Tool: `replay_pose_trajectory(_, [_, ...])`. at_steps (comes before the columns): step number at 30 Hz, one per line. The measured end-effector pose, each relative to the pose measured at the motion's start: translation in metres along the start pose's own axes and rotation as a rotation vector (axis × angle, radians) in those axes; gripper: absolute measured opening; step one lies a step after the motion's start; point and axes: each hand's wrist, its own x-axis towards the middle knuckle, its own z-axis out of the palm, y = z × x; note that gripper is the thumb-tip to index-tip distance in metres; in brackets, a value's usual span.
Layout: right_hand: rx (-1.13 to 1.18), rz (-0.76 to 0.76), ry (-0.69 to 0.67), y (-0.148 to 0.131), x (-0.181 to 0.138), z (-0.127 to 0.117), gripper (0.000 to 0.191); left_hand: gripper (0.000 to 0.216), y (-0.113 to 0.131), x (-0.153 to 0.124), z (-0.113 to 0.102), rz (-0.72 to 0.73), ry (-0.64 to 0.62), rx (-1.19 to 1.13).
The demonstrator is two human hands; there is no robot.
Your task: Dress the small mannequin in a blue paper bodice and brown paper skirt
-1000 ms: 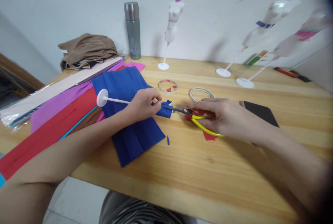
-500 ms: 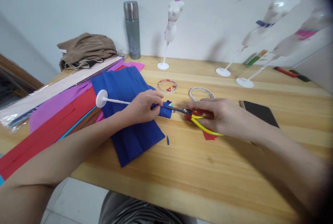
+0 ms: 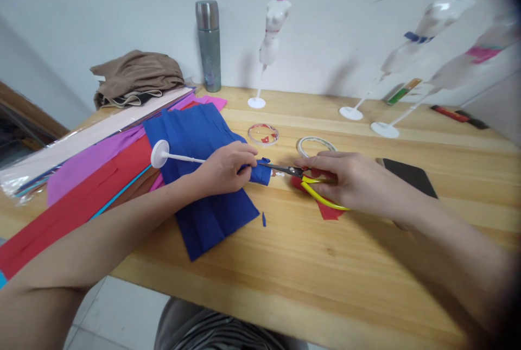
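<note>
My left hand [image 3: 228, 168] is closed around a small dress-form stand lying on its side, its white round base [image 3: 160, 154] and thin pole to the left. A strip of blue crepe paper [image 3: 261, 175] wraps the part just past my left fingers; the form's body is mostly hidden by the hand. My right hand [image 3: 342, 173] grips yellow-handled scissors [image 3: 311, 190], whose dark blades point left and touch the blue strip near my left fingertips. Under the left hand lies a larger blue crepe sheet [image 3: 215, 225]. A small blue scrap [image 3: 264, 219] rests beside it.
Red paper [image 3: 329, 211] lies under the scissors. Behind are a clear tape ring [image 3: 263, 134], a white tape roll [image 3: 303, 148] and a phone [image 3: 409, 176]. A flask [image 3: 209, 57] and standing dress forms [image 3: 268, 49] line the wall. Coloured paper [image 3: 93, 176] and brown cloth [image 3: 138, 78] occupy the left.
The scissor blades have shifted slightly against the blue strip near the left fingertips. Both hands keep their hold, and the camera view has moved a little.
</note>
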Motion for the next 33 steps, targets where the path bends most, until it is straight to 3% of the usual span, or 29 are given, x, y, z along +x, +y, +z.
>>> replay_pose_trajectory(7, [0.055,-0.043,0.069,0.005,-0.003,0.000,0.040,0.024,0.008,0.000,-0.009,0.038,-0.140,0.203])
replay_pose_trajectory(14, [0.013,-0.015,0.036,-0.003,0.000,-0.001,0.042,0.025,0.009,0.001,-0.012,0.120,-0.252,0.378])
replay_pose_trajectory(20, [0.000,-0.024,0.020,-0.002,0.000,0.003,0.042,0.024,0.009,0.001,-0.012,0.151,-0.272,0.404])
replay_pose_trajectory(26, [0.033,0.000,0.039,0.001,0.000,0.000,0.042,0.037,0.002,-0.005,-0.022,0.008,-0.140,0.216])
replay_pose_trajectory(33, [0.158,0.030,0.132,0.010,-0.001,0.002,0.029,0.051,-0.004,-0.004,-0.047,-0.183,-0.428,0.317])
